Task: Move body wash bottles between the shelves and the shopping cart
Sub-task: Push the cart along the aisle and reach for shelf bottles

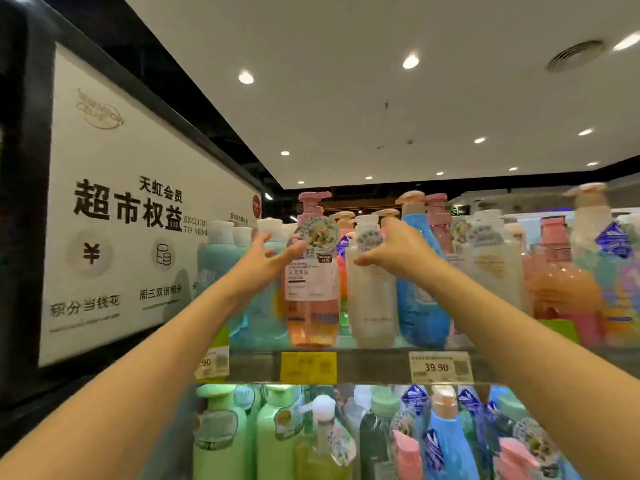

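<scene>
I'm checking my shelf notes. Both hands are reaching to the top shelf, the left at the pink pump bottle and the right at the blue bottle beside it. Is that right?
Not quite. The head view shows the right hand at the white pump bottle, not the blue bottle. The left hand is at the pink pump bottle on the top shelf.

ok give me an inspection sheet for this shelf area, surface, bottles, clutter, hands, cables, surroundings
surface: top shelf, with a yellow price tag and a white 39.90 tag on its front edge
job's things: pink pump bottle and white bottle upright at the front; blue bottle beside them
clutter: more bottles crowd the lower shelf
grippers: left hand open, fingers spread, touching the pink pump bottle; right hand curled on the white bottle's upper part
cables: nothing seen
surroundings: membership poster on the left, ceiling spotlights; shopping cart not in view
</scene>
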A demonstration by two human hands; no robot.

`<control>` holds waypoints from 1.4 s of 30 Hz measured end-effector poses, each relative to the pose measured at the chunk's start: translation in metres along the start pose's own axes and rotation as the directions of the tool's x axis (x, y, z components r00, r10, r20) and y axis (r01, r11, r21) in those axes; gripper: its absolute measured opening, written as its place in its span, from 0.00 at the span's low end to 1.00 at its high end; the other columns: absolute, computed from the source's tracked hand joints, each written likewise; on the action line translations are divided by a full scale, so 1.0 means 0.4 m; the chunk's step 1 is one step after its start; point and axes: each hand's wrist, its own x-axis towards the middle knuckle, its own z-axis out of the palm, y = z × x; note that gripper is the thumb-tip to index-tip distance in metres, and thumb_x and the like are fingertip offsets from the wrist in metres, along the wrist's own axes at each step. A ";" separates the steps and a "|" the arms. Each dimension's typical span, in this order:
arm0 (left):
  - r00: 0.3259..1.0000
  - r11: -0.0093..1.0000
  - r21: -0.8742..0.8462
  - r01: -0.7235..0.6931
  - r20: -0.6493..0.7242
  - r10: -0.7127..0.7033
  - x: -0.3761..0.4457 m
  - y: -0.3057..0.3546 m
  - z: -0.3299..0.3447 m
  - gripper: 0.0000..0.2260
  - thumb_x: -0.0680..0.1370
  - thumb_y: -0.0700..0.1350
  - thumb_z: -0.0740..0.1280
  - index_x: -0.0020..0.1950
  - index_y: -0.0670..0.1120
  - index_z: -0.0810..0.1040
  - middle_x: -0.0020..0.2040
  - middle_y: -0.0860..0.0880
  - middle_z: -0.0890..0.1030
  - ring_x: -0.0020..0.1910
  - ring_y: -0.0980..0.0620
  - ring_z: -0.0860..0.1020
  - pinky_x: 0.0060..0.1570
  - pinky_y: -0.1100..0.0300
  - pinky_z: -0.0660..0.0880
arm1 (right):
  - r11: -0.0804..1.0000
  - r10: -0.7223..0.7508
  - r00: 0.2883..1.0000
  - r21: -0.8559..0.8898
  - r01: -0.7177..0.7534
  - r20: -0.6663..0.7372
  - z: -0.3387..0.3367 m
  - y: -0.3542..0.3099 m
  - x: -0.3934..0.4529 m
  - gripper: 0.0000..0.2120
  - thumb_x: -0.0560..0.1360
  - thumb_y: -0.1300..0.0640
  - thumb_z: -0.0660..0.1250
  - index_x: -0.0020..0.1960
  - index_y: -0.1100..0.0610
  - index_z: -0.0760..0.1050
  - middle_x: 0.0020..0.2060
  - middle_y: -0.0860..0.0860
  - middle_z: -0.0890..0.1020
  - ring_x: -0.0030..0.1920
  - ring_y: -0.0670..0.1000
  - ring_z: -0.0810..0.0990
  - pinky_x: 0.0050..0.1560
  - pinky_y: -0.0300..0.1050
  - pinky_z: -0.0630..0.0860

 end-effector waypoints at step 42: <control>0.715 0.478 -0.878 0.006 0.338 0.612 -0.380 0.395 0.658 0.18 0.66 0.37 0.70 0.54 0.46 0.73 0.41 0.52 0.85 0.40 0.54 0.84 0.37 0.61 0.79 | 0.920 0.043 0.864 0.358 0.162 -0.501 -0.607 0.254 -0.649 0.22 0.59 0.61 0.74 0.51 0.58 0.74 0.40 0.47 0.84 0.41 0.46 0.83 0.41 0.41 0.78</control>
